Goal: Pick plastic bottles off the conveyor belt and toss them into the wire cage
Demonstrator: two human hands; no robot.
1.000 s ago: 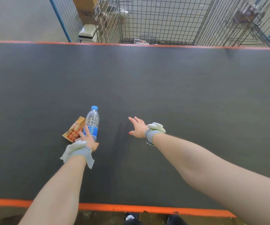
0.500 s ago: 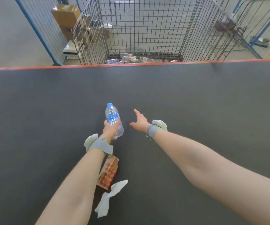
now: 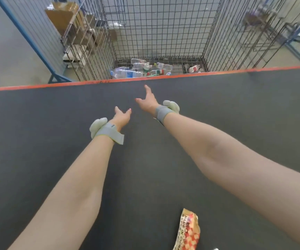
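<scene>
Moved: the bottle that the left hand [image 3: 122, 116] gripped half a second ago is gone from it; the snack wrapper [image 3: 189, 230] has slid from under the left forearm to the bottom edge of the view, and the torn white paper beside it is almost out of sight
Left hand: stretched out above the conveyor belt [image 3: 37, 141], palm turned up, fingers and thumb spread apart, holding nothing
Right hand: the right hand [image 3: 148, 101] reaches a little farther toward the cage, fingers straight and splayed, holding nothing
Plastic bottles: a heap of plastic bottles [image 3: 127, 73] lies on the floor of the wire cage [image 3: 156, 33], just past the orange edge [image 3: 55, 85] of the belt; which one was just thrown cannot be told
In the way: nothing lies on the belt between the hands and the cage; the cage side facing the belt shows no mesh
Wrists: grey wrist bands [image 3: 107, 131] with pale padded lumps sit on both arms
Around: a cardboard box [image 3: 62, 17] on wire shelving left of the cage, behind a blue frame [image 3: 28, 37] with mesh; the wrapper lies between the forearms, nearer the right one
</scene>
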